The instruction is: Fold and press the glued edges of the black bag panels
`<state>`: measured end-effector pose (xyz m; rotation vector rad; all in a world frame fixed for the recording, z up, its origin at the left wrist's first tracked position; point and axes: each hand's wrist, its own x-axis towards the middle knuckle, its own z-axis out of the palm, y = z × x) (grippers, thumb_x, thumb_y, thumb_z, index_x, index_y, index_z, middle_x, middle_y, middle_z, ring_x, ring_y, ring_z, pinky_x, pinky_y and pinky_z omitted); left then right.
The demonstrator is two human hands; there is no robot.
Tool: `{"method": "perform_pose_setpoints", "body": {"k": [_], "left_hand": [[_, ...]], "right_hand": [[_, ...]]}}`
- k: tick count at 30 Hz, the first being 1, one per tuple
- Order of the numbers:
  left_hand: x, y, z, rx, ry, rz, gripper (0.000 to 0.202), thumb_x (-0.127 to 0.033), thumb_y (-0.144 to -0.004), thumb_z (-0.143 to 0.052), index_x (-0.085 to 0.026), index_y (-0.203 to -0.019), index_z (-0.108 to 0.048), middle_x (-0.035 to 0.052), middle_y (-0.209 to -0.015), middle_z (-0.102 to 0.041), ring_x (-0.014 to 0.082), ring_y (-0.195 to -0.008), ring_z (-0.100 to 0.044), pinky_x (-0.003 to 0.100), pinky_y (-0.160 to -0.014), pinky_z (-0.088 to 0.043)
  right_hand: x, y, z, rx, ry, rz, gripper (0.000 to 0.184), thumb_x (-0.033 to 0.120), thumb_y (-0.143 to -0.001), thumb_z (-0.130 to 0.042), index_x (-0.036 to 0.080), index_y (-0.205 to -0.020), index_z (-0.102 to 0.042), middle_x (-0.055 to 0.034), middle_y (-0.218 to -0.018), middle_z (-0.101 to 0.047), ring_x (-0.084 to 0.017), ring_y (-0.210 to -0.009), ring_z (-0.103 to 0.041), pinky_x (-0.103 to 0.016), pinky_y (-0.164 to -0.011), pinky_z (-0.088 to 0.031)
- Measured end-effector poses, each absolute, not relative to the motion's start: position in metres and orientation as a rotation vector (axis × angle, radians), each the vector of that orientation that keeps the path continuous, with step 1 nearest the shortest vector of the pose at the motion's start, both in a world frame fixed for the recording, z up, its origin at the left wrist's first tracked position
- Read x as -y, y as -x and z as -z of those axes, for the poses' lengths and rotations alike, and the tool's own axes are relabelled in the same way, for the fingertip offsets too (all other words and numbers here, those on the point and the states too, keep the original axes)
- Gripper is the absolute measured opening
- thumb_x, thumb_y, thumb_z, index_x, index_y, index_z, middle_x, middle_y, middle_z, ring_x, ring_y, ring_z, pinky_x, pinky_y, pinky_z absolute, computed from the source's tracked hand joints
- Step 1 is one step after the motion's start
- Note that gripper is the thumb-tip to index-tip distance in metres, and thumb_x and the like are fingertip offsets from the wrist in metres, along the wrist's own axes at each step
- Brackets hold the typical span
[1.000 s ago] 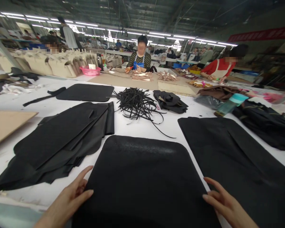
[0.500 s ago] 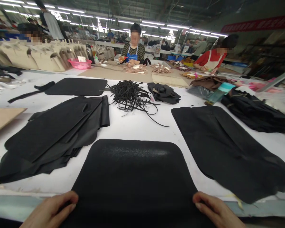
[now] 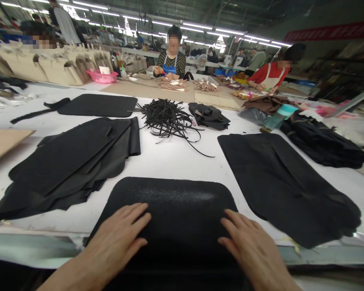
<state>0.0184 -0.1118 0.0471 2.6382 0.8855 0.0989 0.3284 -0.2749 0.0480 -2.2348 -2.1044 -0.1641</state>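
A black panel with rounded corners (image 3: 182, 226), perhaps leather, lies in front of me and hangs over the table's near edge. Whitish scuffing shows near its far end. Flat on its left side rests my left hand (image 3: 119, 234), fingers stretched and apart. My right hand (image 3: 248, 240) lies on the right side in the same way, its fingers spread. Neither hand grips anything. To the left is a fanned pile of black pieces (image 3: 75, 157); on the right, a stack of similar black panels (image 3: 285, 182).
Black strips (image 3: 166, 119) lie tangled mid-table, beside a folded black bundle (image 3: 209, 116). Another black panel (image 3: 100, 105) is at the far left. A bottle with a teal cap (image 3: 279, 118) lies at right. A board (image 3: 6, 143) juts in. Co-workers (image 3: 171, 60) sit across the table.
Both my hands have let go of the panel's side edges and moved inward and forward onto its top. Their fingers have opened from a pinch. The panel itself has barely moved.
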Motion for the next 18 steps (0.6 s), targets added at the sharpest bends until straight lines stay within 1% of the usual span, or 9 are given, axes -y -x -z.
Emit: {"method": "perform_pose_setpoints", "body": {"k": [1, 2, 4, 5, 7, 10, 13, 15, 18], "left_hand": [[0.112, -0.033, -0.045, -0.727, -2.658, -0.01, 0.055, -0.025, -0.075, -0.063, -0.031, -0.127, -0.048, 0.0055, -0.139, -0.042, 0.0284, -0.125, -0.041, 0.047, -0.103, -0.036], [0.113, -0.044, -0.04, -0.615, -2.664, 0.058, 0.066, -0.026, -0.072, -0.067, -0.031, -0.133, -0.04, 0.0064, -0.143, -0.036, 0.0281, -0.129, -0.035, 0.047, -0.105, -0.033], [0.116, -0.054, -0.024, -0.502, -2.688, 0.157, 0.084, -0.027, -0.066, -0.074, -0.03, -0.138, -0.03, 0.0085, -0.147, -0.026, 0.029, -0.134, -0.025, 0.05, -0.108, -0.028], [0.118, -0.054, -0.015, -0.494, -2.722, 0.187, 0.09, -0.024, -0.063, -0.076, -0.029, -0.139, -0.027, 0.0091, -0.148, -0.023, 0.03, -0.135, -0.022, 0.053, -0.108, -0.026], [0.12, -0.048, 0.001, -0.52, -2.829, 0.204, 0.099, -0.013, -0.058, -0.076, -0.029, -0.14, -0.023, 0.0094, -0.149, -0.019, 0.0314, -0.136, -0.018, 0.056, -0.108, -0.022], [0.122, -0.035, 0.017, -0.528, -3.035, 0.085, 0.09, 0.003, -0.064, -0.059, -0.027, -0.14, -0.022, 0.0083, -0.149, -0.021, 0.0291, -0.135, -0.022, 0.054, -0.109, -0.023], [0.122, -0.025, 0.026, -0.508, -3.203, -0.082, 0.076, 0.008, -0.071, -0.042, -0.029, -0.136, -0.031, 0.0054, -0.145, -0.032, 0.0282, -0.13, -0.033, 0.054, -0.107, -0.024], [0.122, -0.018, 0.031, -0.528, -3.272, -0.156, 0.075, 0.009, -0.07, -0.04, -0.03, -0.134, -0.034, 0.0048, -0.143, -0.036, 0.0304, -0.127, -0.037, 0.057, -0.106, -0.02], [0.123, -0.006, 0.034, -0.526, -3.297, -0.139, 0.078, 0.009, -0.068, -0.043, -0.029, -0.135, -0.033, 0.0059, -0.136, -0.045, 0.0295, -0.121, -0.044, 0.054, -0.105, -0.022]], "right_hand": [[0.259, -0.314, -0.046, 2.202, 2.11, 0.1, 0.034, 0.025, -0.071, -0.068, 0.024, -0.105, -0.063, -0.0069, -0.12, -0.058, -0.028, -0.102, -0.058, -0.04, -0.081, -0.05], [0.248, -0.301, -0.041, 2.271, 2.012, 0.031, 0.044, 0.028, -0.072, -0.069, 0.024, -0.115, -0.058, -0.0056, -0.128, -0.053, -0.027, -0.109, -0.054, -0.04, -0.087, -0.047], [0.237, -0.283, -0.023, 2.394, 1.857, -0.033, 0.068, 0.041, -0.068, -0.074, 0.021, -0.128, -0.048, -0.0076, -0.135, -0.046, -0.03, -0.117, -0.047, -0.043, -0.094, -0.043], [0.237, -0.279, -0.012, 2.432, 1.814, -0.005, 0.075, 0.044, -0.067, -0.074, 0.02, -0.131, -0.044, -0.008, -0.138, -0.042, -0.031, -0.12, -0.044, -0.045, -0.096, -0.04], [0.243, -0.278, 0.007, 2.469, 1.77, 0.159, 0.07, 0.037, -0.072, -0.072, 0.021, -0.133, -0.042, -0.0071, -0.14, -0.039, -0.031, -0.123, -0.041, -0.046, -0.098, -0.037], [0.253, -0.284, 0.021, 2.457, 1.707, 0.451, 0.047, 0.016, -0.083, -0.053, 0.022, -0.129, -0.046, -0.0045, -0.136, -0.046, -0.027, -0.12, -0.044, -0.042, -0.096, -0.037], [0.258, -0.292, 0.02, 2.479, 1.639, 0.585, 0.051, 0.004, -0.081, -0.038, 0.022, -0.128, -0.048, -0.0052, -0.131, -0.051, -0.026, -0.115, -0.049, -0.041, -0.095, -0.036], [0.26, -0.297, 0.018, 2.501, 1.614, 0.644, 0.052, 0.004, -0.08, -0.036, 0.021, -0.128, -0.049, -0.0073, -0.128, -0.053, -0.028, -0.112, -0.051, -0.043, -0.093, -0.036], [0.263, -0.309, 0.019, 2.525, 1.538, 0.692, 0.04, 0.018, -0.086, -0.039, 0.021, -0.122, -0.054, -0.0093, -0.12, -0.059, -0.029, -0.105, -0.057, -0.043, -0.086, -0.041]]}}
